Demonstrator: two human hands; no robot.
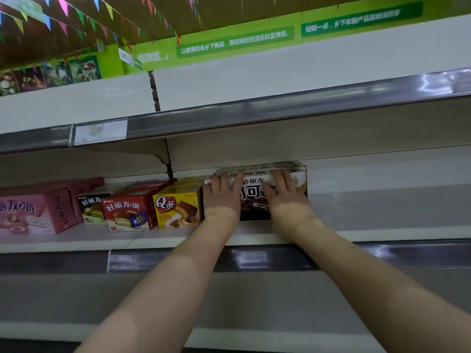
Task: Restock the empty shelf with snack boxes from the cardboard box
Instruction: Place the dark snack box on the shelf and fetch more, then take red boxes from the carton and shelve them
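A white and dark brown snack box (254,193) stands on the middle shelf (356,233), right of the other boxes. My left hand (221,197) lies flat against its front left part, fingers spread upward. Over on the front right part, my right hand (286,197) presses flat the same way. Neither hand wraps around the box. The cardboard box is not in view.
Left of it stand a yellow box (175,207), a red box (128,212), a small dark green box (93,207) and pink boxes (33,212). The shelf stretch to the right holds nothing. An upper shelf (254,110) hangs close above.
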